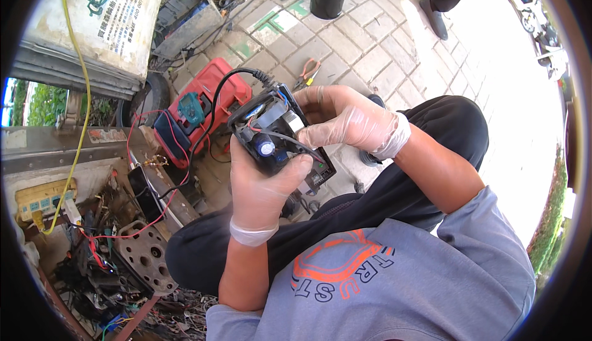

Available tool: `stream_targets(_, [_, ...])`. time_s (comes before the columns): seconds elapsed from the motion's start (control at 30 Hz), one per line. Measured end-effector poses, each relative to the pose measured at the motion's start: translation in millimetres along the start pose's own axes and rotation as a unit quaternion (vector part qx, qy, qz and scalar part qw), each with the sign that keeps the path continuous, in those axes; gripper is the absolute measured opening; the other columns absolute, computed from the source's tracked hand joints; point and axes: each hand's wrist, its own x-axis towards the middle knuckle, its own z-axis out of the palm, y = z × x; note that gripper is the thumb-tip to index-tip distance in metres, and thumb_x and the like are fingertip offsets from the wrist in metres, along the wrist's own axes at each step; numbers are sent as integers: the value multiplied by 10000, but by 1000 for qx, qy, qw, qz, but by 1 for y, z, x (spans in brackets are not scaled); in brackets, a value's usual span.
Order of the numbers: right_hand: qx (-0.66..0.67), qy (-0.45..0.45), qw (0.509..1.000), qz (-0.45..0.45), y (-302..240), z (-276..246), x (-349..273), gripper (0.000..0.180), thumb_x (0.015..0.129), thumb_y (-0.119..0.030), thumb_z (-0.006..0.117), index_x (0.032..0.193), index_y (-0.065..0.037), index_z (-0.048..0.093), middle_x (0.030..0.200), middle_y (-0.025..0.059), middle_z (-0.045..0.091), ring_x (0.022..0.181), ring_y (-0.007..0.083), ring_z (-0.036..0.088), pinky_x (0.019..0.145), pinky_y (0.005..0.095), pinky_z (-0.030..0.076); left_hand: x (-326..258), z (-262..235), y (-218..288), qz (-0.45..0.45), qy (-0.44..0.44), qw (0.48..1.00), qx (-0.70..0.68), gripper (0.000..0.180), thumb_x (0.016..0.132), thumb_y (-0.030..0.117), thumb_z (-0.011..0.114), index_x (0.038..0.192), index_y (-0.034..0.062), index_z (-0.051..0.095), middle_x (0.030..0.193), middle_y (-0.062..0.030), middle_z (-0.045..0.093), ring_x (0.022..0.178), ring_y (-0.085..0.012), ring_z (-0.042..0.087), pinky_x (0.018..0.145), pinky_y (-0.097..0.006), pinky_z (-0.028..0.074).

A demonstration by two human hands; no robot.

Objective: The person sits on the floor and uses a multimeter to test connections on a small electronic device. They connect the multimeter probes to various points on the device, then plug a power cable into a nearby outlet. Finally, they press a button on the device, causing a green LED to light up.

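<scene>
The left hand (pixel 262 187) in a thin glove grasps an opened black charger box (pixel 280 134) from below, above the lap. The gloved right hand (pixel 345 122) grips its upper edge, fingers curled on it. A red tool case (pixel 206 103) lies on the paving (pixel 364 51) nearby.

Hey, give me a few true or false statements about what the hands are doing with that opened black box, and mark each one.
1. Both hands wear thin translucent gloves. True.
2. The left hand holds the opened black electronics box from below. True.
3. The right hand rests on the red case. False: it is at the box's upper right side, fingers on it.
4. The box is sealed shut. False: its inner parts and wires show.
5. Orange-handled pliers lie on the paving. True.
</scene>
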Motion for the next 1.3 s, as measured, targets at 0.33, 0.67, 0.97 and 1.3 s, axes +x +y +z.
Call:
stream_targets(0.33, [15, 2, 1000, -8, 6, 1, 6, 641, 819, -184, 772, 1325, 102, 503, 1217, 173, 630, 1140, 231, 593, 1027, 350, 435, 1, 2, -1, 19, 24, 1000, -5, 668, 712, -47, 774, 1264, 4, 401, 1127, -90, 573, 971, -151, 618, 834, -298, 550])
stream_targets(0.67, [10, 7, 1000, -7, 5, 2, 9, 633, 818, -191, 761, 1318, 104, 511, 1203, 164, 636, 1127, 222, 595, 1034, 340, 423, 3, -6, 5, -13, -18, 1000, -11, 729, 730, -30, 748, 1341, 5, 351, 1191, -92, 547, 1054, -154, 581, 913, -325, 521])
stream_targets(0.97, [-30, 9, 1000, -4, 1, 2, 6, 624, 804, -203, 748, 1296, 113, 529, 1182, 162, 645, 1110, 211, 598, 1024, 321, 421, 0, -8, 7, -32, -28, 998, -40, 699, 751, -47, 671, 1371, 28, 356, 1203, -89, 547, 1053, -167, 583, 933, -337, 503])
stream_targets(1.3, [-104, 15, 994, 7, -5, 3, 6, 545, 801, -220, 741, 1225, 90, 597, 1086, 131, 683, 1001, 178, 622, 942, 309, 460, 2, -5, 4, -43, -10, 998, -38, 640, 742, -44, 664, 1330, 20, 417, 1155, -72, 569, 1020, -155, 582, 908, -309, 493])
